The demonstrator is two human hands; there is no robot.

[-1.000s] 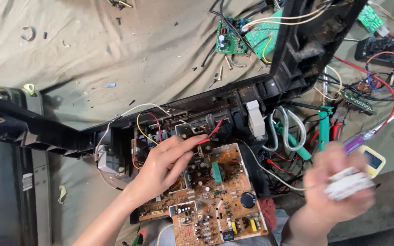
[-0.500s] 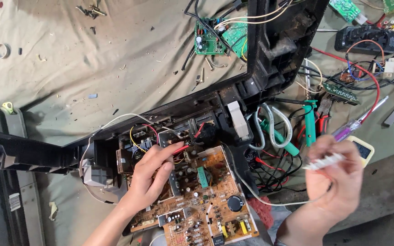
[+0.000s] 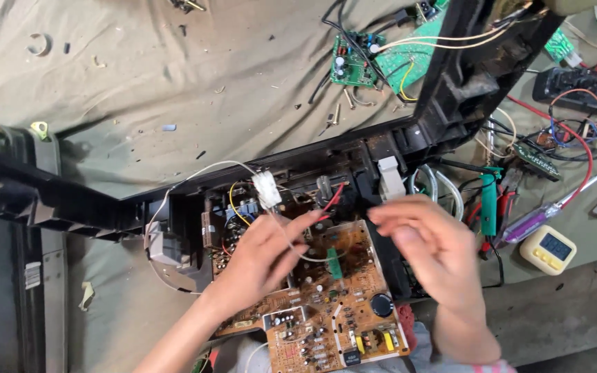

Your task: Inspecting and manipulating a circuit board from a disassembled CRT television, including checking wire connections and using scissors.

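Note:
My left hand (image 3: 260,262) lies on the brown circuit board (image 3: 333,311) inside the opened black housing (image 3: 105,207), fingers stretched toward a red wire (image 3: 333,197). A thin white wire (image 3: 291,242) crosses its fingers and runs up to a white connector (image 3: 267,188) just above the hand. My right hand (image 3: 430,249) hovers blurred over the board's right edge with its fingers bunched together. Nothing white shows in it, and I cannot tell whether it pinches anything.
A green-handled tool (image 3: 490,200), a purple screwdriver (image 3: 537,220) and a small white timer (image 3: 548,249) lie right of the housing. A green circuit board (image 3: 350,65), loose screws and tangled wires sit on the beige cloth (image 3: 139,83) behind. A grey metal frame (image 3: 43,276) stands at left.
My right hand has swung left from beside the timer to the board's edge, and the white piece it held is no longer seen in it. A white connector now sits above my left hand.

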